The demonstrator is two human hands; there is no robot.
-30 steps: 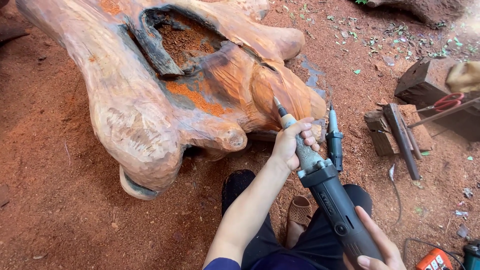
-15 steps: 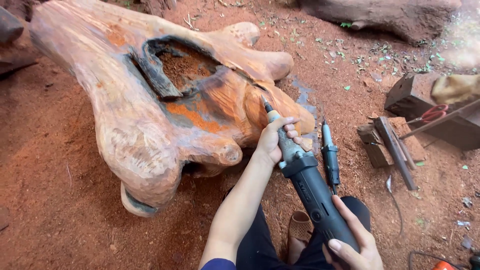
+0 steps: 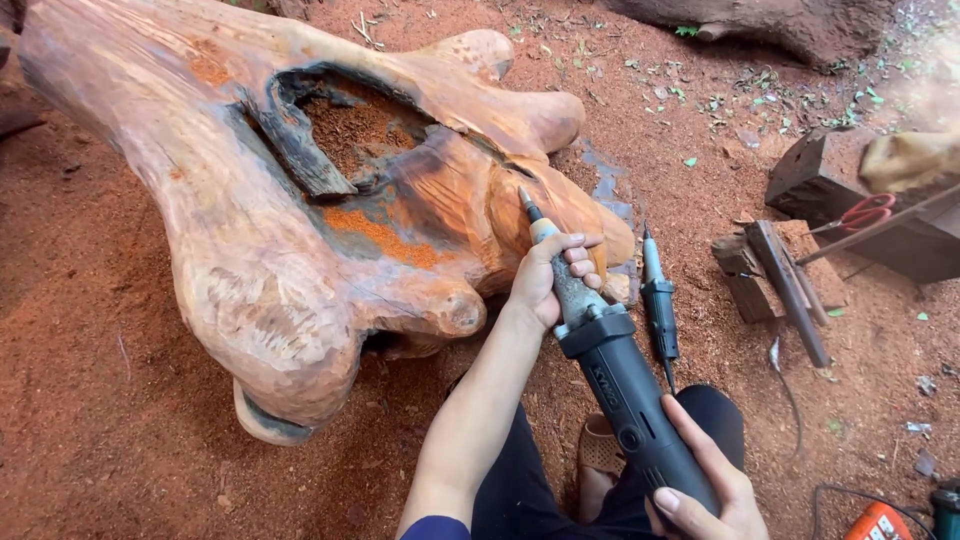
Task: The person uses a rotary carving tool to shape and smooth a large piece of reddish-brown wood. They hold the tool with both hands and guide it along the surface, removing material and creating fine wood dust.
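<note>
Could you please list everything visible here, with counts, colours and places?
log: one, orange-brown, carved, lying on the ground at left and centre.
hollow: one, dark-rimmed, holding reddish sawdust, in the top of the log.
grinder: one, black and grey, bit against the log.
second tool: one, dark, slim, on the ground right of the grinder.
scissors: one, red-handled, on a dark block at right.
wood scraps: a few, brown, on the ground at right.
ground: red soil and sawdust.
left hand: grips the grinder's neck.
right hand: holds the grinder's rear.
</note>
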